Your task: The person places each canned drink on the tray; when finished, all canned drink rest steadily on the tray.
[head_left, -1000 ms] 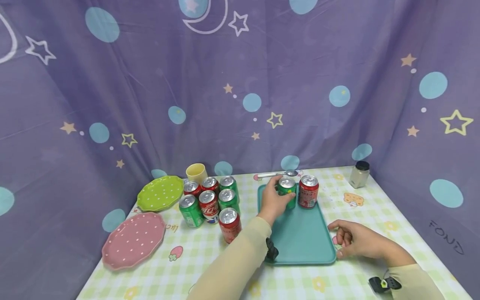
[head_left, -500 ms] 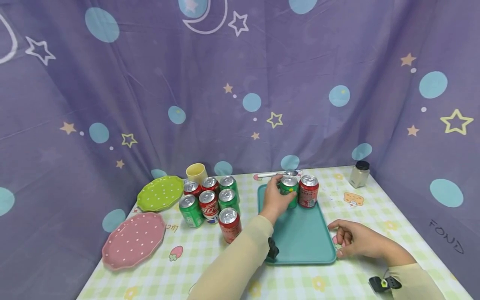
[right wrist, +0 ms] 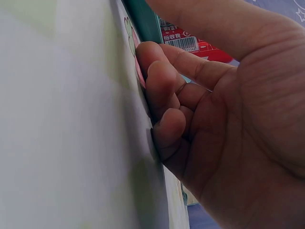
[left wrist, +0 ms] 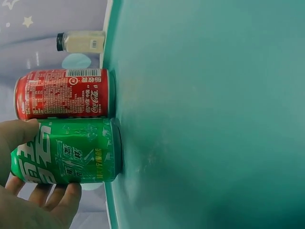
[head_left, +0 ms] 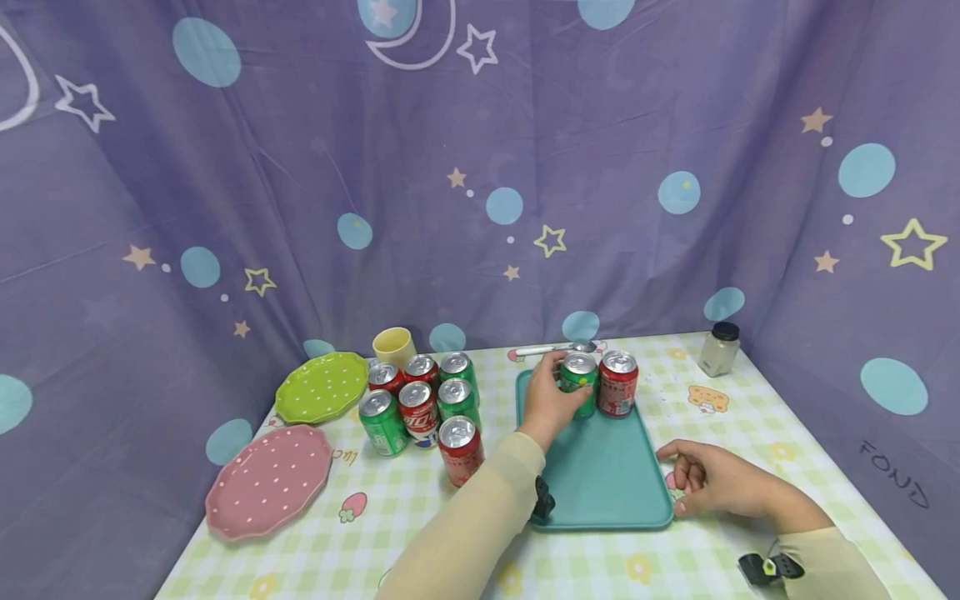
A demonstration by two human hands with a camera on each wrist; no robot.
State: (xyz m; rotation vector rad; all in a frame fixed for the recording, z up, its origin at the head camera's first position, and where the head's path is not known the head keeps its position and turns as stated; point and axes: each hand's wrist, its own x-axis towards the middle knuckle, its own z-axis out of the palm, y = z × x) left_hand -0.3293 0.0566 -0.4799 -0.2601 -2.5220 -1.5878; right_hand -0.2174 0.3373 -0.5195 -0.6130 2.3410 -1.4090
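My left hand (head_left: 552,406) grips a green soda can (left wrist: 71,151), thumb on one side and fingers round the other. The can stands upright at the far end of the teal tray (head_left: 600,483). Right beside it stands a red Coca-Cola can (head_left: 618,385); in the left wrist view the two appear to touch. My right hand (head_left: 720,479) rests on the tablecloth by the tray's right edge, its fingers loosely curled around nothing. In the right wrist view its fingertips (right wrist: 170,125) lie against the cloth.
Left of the tray stand several red and green cans (head_left: 418,408), with one red can (head_left: 460,454) nearest my left forearm. A yellow cup (head_left: 393,343), green plate (head_left: 322,387) and pink plate (head_left: 268,482) lie farther left. A spoon (head_left: 551,349) and black-lidded jar (head_left: 719,350) are at the back.
My left hand has moved the green can slightly right, closing the gap to the red can on the tray. The right hand has stayed in place.
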